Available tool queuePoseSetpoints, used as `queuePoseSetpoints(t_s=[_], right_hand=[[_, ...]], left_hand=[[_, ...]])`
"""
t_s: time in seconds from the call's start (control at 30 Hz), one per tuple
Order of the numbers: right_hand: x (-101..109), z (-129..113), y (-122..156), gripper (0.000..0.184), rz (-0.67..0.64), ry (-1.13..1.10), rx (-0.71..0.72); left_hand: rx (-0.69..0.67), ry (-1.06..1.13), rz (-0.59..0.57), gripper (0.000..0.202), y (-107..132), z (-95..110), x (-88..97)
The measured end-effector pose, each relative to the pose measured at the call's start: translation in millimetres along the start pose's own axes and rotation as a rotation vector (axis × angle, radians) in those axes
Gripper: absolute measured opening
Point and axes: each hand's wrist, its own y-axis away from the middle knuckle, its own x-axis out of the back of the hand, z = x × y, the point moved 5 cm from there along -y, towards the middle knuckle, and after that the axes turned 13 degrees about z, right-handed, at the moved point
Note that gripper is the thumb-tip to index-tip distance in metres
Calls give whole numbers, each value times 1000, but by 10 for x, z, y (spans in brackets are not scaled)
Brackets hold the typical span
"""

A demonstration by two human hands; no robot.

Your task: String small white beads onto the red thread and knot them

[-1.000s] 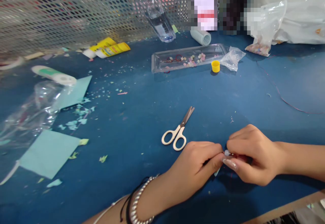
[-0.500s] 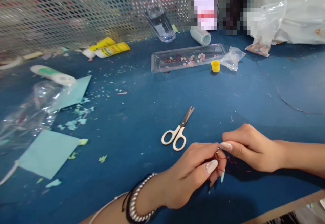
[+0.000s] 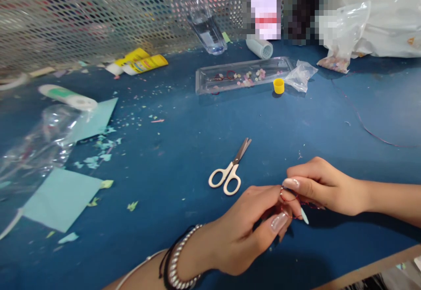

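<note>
My left hand (image 3: 248, 226), wearing a beaded bracelet at the wrist, holds a thin red thread (image 3: 282, 193) between thumb and fingers. The thread forms a small loop around its fingertips, with tiny shiny specks on it. Close by on the right, my right hand (image 3: 324, 188) pinches the thread between thumb and curled forefinger. Its remaining fingers are mostly hidden. Scissors (image 3: 235, 163) with white handles lie just beyond my left hand, blades slightly apart and pointing away.
Further back are a clear tray (image 3: 199, 80) with small beads and red thread, a yellow cap (image 3: 279, 86) and a bag of beads (image 3: 334, 63). Yellow glue tubes (image 3: 148, 64), a water bottle (image 3: 210, 33), blue paper (image 3: 62, 198) and paper scraps lie around.
My left fingers have spread, and one has extended to the right, opening the red thread into a visible loop. My right hand has shifted slightly up and left, still pinching.
</note>
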Motion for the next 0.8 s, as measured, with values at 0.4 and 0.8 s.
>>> queuePoseSetpoints(t_s=[0.4,0.8], right_hand=[[-34,50,-1,35,-73,-110,-55],[-19,-8,5,29,-63,-139,2]], left_hand=[[-161,-99,118,45,-18,49,23],[55,163,55,43,-20,-61,-2]])
